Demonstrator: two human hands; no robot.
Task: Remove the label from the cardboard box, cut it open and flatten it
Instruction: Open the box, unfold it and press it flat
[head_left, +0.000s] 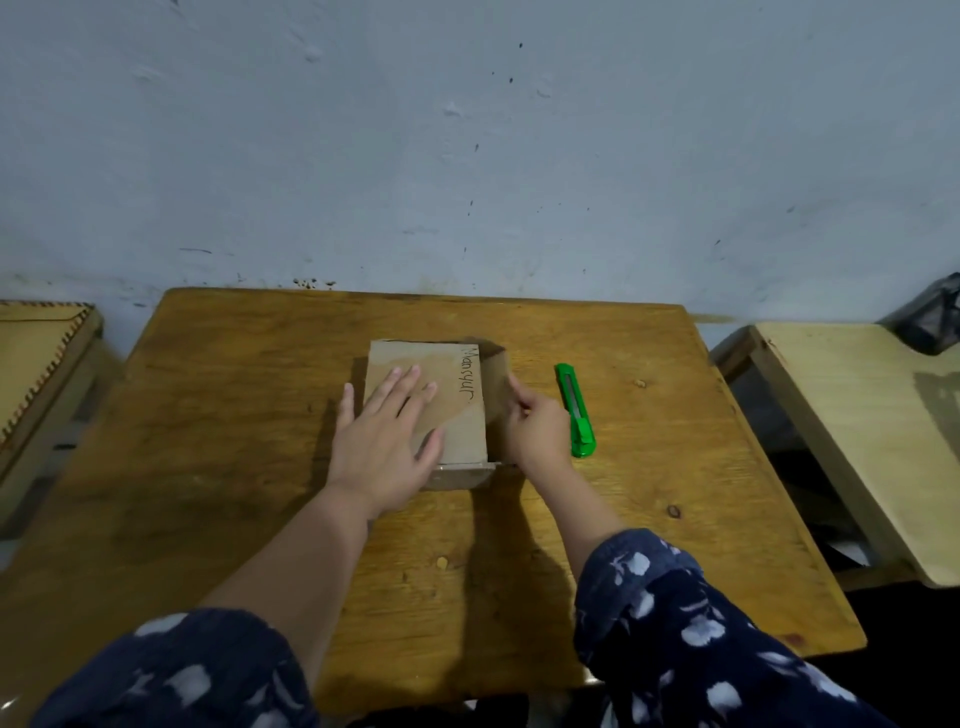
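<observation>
A small brown cardboard box (457, 415) lies in the middle of the wooden table (234, 441), with handwriting along the right edge of its top. My left hand (384, 436) rests flat on the top, fingers spread. My right hand (535, 431) is at the box's right side, fingers curled against that side wall; whether they pinch anything is hidden. A green utility knife (575, 410) lies on the table just right of my right hand, untouched.
A pale blue wall stands right behind the table. A lighter wooden desk (857, 441) is at the right with a dark bag (930, 317) on its far corner. Another desk (41, 364) is at the left.
</observation>
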